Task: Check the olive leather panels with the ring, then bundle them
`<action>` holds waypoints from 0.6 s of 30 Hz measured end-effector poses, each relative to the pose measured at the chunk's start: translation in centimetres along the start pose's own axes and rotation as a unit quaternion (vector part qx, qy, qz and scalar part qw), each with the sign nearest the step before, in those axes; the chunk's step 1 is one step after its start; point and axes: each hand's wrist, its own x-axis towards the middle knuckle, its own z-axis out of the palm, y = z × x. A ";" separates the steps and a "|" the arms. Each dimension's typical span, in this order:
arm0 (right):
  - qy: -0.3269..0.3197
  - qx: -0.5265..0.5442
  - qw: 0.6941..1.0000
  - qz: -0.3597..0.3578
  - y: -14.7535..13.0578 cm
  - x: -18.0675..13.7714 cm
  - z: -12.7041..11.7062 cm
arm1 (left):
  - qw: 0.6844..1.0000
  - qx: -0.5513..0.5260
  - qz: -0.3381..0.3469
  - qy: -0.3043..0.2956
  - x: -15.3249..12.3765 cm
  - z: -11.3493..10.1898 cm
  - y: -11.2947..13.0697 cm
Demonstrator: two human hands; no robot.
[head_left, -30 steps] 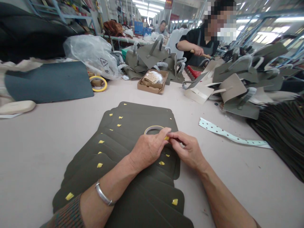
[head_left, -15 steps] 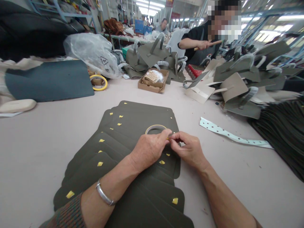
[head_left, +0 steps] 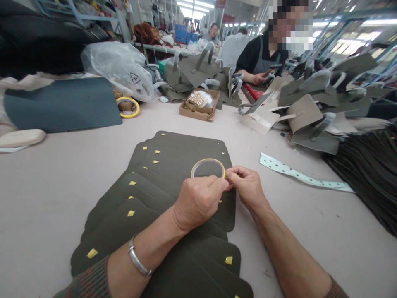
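Observation:
My left hand is closed on a thin roll of yellow tape, whose ring stands up above the fist. Close against it, my right hand pinches at the roll's right edge, probably on the tape's end; the fingertips hide it. Both hands are over a fanned stack of dark olive panels with rounded corners. Small yellow tape pieces stick to the panels along the left side, and another tape piece sits near the lower right corner.
A cardboard box with gold studs stands behind the panels. Another yellow tape roll lies at left by a blue-grey sheet. To the right are a dotted strip, bag parts and dark strips. A co-worker works across the table.
My left fist has turned, bringing the tape ring more upright and into fuller view. My right hand stays pinched beside it. Across the table, the co-worker's hand with a tool has come down.

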 end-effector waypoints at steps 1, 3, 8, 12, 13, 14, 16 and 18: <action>0.007 0.006 1.000 0.021 0.3 0.5 -0.6 | 1.000 0.001 -0.003 -0.011 0.0 0.1 0.0; 0.010 -0.002 0.999 0.052 0.8 1.4 -2.0 | 0.998 0.018 -0.036 -0.050 0.0 0.3 -0.1; -0.008 -0.065 0.996 0.059 1.4 1.9 -3.5 | 0.973 0.085 -0.117 -0.182 0.4 0.4 -0.7; -0.017 -0.162 0.986 0.037 1.5 1.8 -2.8 | 0.961 0.096 -0.119 -0.229 0.5 0.3 -0.5; -0.017 -0.187 0.982 0.031 1.5 1.9 -2.6 | 0.962 0.097 -0.118 -0.228 0.5 0.4 -0.4; -0.017 -0.208 0.978 0.024 1.5 1.9 -2.5 | 0.962 0.097 -0.117 -0.227 0.4 0.4 -0.4; -0.019 -0.244 0.969 0.009 1.6 2.1 -2.3 | 0.963 0.096 -0.116 -0.224 0.4 0.5 -0.4; -0.018 -0.280 0.960 -0.016 1.6 2.2 -2.2 | 0.963 0.095 -0.117 -0.223 0.4 0.5 -0.4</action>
